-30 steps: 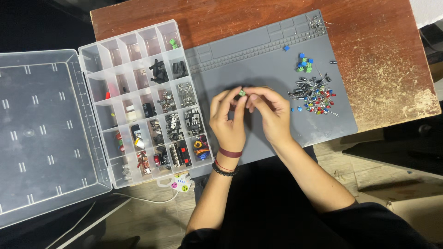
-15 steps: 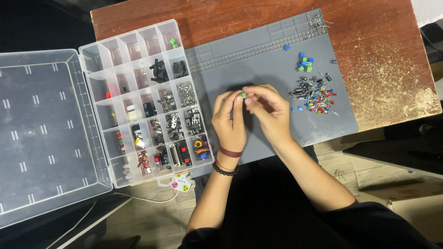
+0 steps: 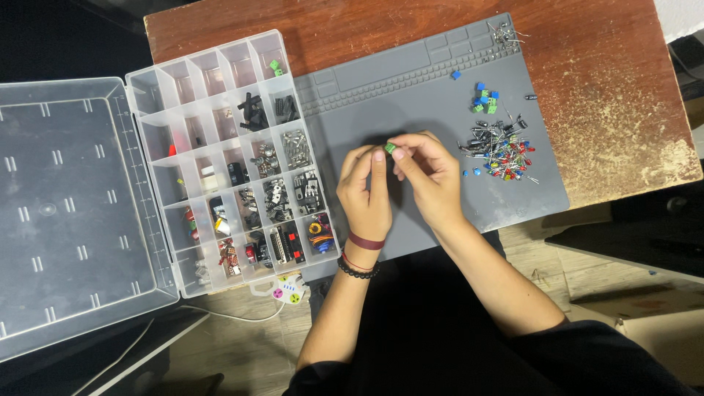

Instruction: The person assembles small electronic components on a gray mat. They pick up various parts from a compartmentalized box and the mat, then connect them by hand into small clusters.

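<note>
We pinch small green plastic block [image 3: 390, 148] between left hand [image 3: 364, 192] and right hand [image 3: 427, 176] fingers, above ribbed grey rubber mat [image 3: 411, 81] on worn wooden bench [image 3: 601, 66].

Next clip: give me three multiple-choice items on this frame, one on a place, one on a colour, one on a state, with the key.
1. Where does the heap of loose parts lie?
A. on the grey mat
B. in the box lid
C. on the floor

2. What colour is the small part between the fingertips?
A. red
B. green
C. white

3. How is the organizer box?
A. shut
B. open, lid flat to its left
C. upside down

Key: 1 A, the heap sits on the mat's right side; 2 B, left hand and right hand pinch a green piece; 3 B, compartments are exposed.
</note>
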